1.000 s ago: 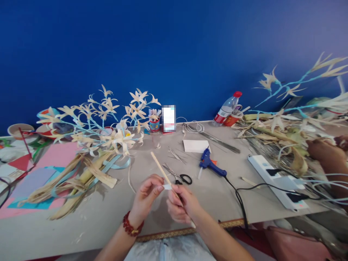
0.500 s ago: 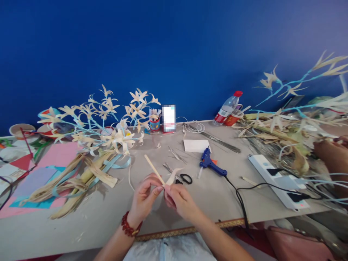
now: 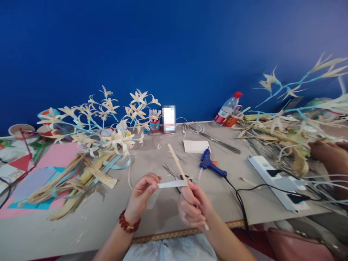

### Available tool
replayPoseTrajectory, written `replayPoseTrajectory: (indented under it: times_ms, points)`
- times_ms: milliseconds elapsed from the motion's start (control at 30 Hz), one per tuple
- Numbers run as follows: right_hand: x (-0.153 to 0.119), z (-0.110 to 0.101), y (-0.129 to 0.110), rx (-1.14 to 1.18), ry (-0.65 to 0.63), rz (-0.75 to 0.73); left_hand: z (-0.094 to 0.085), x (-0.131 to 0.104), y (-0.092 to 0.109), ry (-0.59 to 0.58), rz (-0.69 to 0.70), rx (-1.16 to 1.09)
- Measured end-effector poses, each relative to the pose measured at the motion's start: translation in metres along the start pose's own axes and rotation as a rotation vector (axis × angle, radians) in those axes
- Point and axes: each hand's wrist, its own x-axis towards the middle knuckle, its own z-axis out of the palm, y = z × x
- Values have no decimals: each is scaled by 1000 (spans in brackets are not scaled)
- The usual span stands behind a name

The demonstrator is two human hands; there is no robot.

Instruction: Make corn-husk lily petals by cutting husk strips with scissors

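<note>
A pale petal-like strip (image 3: 172,184) stretches level between my two hands. Its left end is pinched in the fingertips of my left hand (image 3: 145,192), which has a red bead bracelet at the wrist. My right hand (image 3: 192,204) is closed round a light wooden stick (image 3: 177,161) and meets the strip's right end. The stick leans up and to the left, and its lower tip shows below my fist. Scissors (image 3: 172,172) lie behind the strip, their handles partly hidden by it and my right hand.
A blue glue gun (image 3: 212,164) with a black cable lies right of my hands, near a white power strip (image 3: 277,183). Pale flowers on blue stems (image 3: 92,123) stand back left. Another person's hand (image 3: 326,156) is among dried husks at far right.
My hands have moved apart, the right one rightward with the stick now gripped in its fist. The strip, earlier curved up beside the stick, is now stretched flat between them.
</note>
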Motion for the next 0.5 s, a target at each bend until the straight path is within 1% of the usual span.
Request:
replayPoseTrajectory:
  times_ms: [33, 67, 100, 133, 200, 267, 300, 367, 433, 467, 500]
  points:
    - [-2, 0, -3, 38, -75, -51, 0, 0, -1, 18, -22, -23]
    - [-3, 0, -7, 50, -118, -109, 0, 0, -2, 36, -43, -42]
    - [-4, 0, -10, 30, -113, -164, 0, 0, -2, 47, -59, -58]
    - [-4, -1, -13, -25, -55, -210, 0, 0, -2, 51, -68, -68]
    - [-4, -4, -15, -214, 177, -240, 0, 0, -2, 44, -67, -73]
    - [-2, -8, -11, -468, 430, -185, 1, 0, -1, 36, -54, -55]
    - [0, -9, -7, -611, 511, -147, 1, -1, -1, 33, -50, -31]
    - [4, -12, 2, -969, 607, -124, 2, -1, -1, 27, -45, 39]
    - [9, -11, 9, -1316, 649, -170, 2, -2, 1, 12, -27, 131]
    - [11, -10, 11, -1424, 653, -186, 2, -2, 2, 0, -12, 177]
    - [13, -8, 12, -1483, 650, -186, 1, -2, 3, -13, 5, 220]
